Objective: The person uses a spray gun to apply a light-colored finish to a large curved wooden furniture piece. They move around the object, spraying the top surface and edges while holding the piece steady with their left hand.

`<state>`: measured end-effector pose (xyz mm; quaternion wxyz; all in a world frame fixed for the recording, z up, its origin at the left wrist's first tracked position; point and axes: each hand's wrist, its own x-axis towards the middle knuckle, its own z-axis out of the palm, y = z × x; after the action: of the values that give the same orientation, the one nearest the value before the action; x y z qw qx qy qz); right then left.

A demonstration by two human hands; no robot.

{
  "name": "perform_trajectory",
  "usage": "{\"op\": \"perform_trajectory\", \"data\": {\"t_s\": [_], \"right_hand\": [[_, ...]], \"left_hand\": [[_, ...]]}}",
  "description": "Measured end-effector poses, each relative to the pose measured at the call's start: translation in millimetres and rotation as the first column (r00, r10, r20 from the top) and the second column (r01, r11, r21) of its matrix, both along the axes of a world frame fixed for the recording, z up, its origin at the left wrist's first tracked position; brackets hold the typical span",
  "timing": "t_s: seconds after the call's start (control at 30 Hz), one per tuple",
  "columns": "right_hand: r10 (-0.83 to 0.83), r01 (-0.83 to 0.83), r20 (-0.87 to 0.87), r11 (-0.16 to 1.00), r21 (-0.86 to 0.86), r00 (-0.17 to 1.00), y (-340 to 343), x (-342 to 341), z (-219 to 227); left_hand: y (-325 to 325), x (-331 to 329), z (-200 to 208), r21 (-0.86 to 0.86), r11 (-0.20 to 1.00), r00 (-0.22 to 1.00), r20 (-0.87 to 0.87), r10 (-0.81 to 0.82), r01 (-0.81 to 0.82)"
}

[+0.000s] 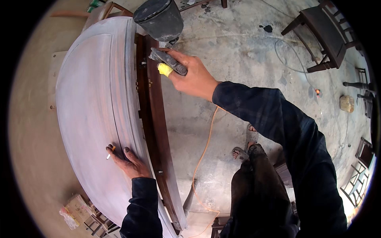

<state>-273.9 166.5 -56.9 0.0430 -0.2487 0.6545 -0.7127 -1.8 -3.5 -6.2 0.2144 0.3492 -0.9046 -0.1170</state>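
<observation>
**On the curved panel: surface judged part-done, finish uneven**

Nearest to the person, the left hand lies palm down on the panel, fingertips darkened, a cigarette pinched between its fingers; whether it is lit I cannot tell. The panel stretches up the person's left side, long and bowed along its outer edge. A pale, greyish-white film covers nearly all of its face. Reddish-brown streaks show through, most plainly along the border strips by the dark groove. I judge the broad face well advanced; the streaked strips, being patchy, appear to be what remains.

Just beside the panel's inner edge runs a dark brown rail with small metal fittings along it. It carries none of the pale film that I can make out.

Farther along, the right hand is closed round a dark grey block, held over the rail near the panel. Contact with either cannot be confirmed from here. Something yellow shows at that grip, its nature unclear.

Beyond the block stands a dark bucket. Across the concrete floor runs an orange cord. Well apart, a dark wooden chair is noted.
</observation>
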Motion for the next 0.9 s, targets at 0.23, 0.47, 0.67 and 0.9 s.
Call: {"op": "perform_trajectory", "data": {"t_s": [0.23,0.47,0.67,0.9], "right_hand": [[0.137,-0.146,0.296,0.989,0.009,0.945,13.3,-2.5,9.9],[0.062,-0.053,0.120,0.996,-0.075,0.991,-6.9,-3.2,-8.0],[0.145,-0.183,0.247,0.973,0.141,0.958,24.9,24.6,4.9],[0.493,-0.510,0.287,0.860,-0.017,0.821,82.2,157.9,19.7]], "left_hand": [[-4.0,3.5,-3.0,0.020,1.000,1.000,-0.020,-0.010,0.010],[-2.5,3.9,-2.0,-0.032,0.999,0.999,0.035,0.002,-0.001],[-1.3,-3.3,-4.0,0.018,0.999,1.000,0.002,-0.029,0.029],[-5.7,-0.1,-3.5,0.042,0.999,0.994,-0.106,-0.027,0.032]]}}
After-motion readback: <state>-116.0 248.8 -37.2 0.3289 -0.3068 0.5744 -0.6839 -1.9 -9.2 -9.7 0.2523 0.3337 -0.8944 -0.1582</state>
